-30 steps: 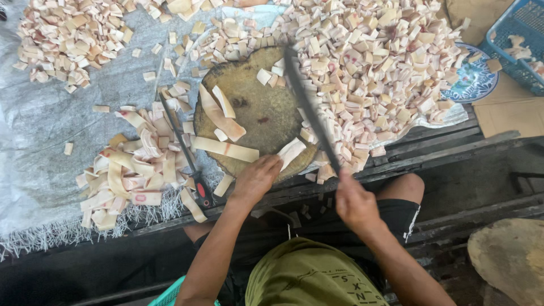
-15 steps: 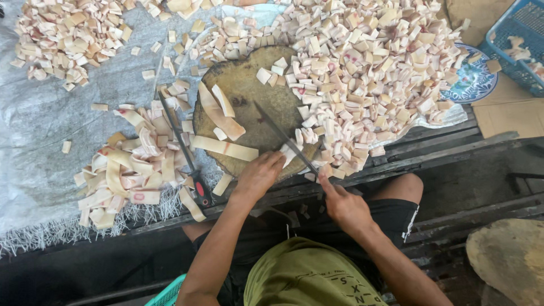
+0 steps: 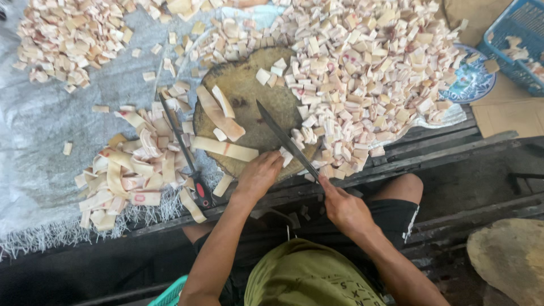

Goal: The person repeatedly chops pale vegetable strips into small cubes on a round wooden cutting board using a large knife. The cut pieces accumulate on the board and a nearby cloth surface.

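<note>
My right hand (image 3: 341, 205) grips the handle of a long dark knife (image 3: 282, 137), whose blade lies across the round wooden chopping block (image 3: 243, 90). At the block's near edge, beside the blade, my left hand (image 3: 258, 175) rests with its fingers curled on a small pale piece. Long pale strips (image 3: 224, 148) lie on the block. To the right of the blade, cut cubes (image 3: 362, 73) are heaped high.
A second knife with a red-and-black handle (image 3: 199, 191) lies left of the block among a pile of uncut strips (image 3: 127, 173). More cubes (image 3: 68, 34) sit at far left on grey sheeting. A patterned plate (image 3: 470, 85) and blue basket (image 3: 518, 42) stand at right.
The knife was raised over the block, then came down toward me; its blade now rests low on the block beside my left hand. My left hand stayed at the block's edge.
</note>
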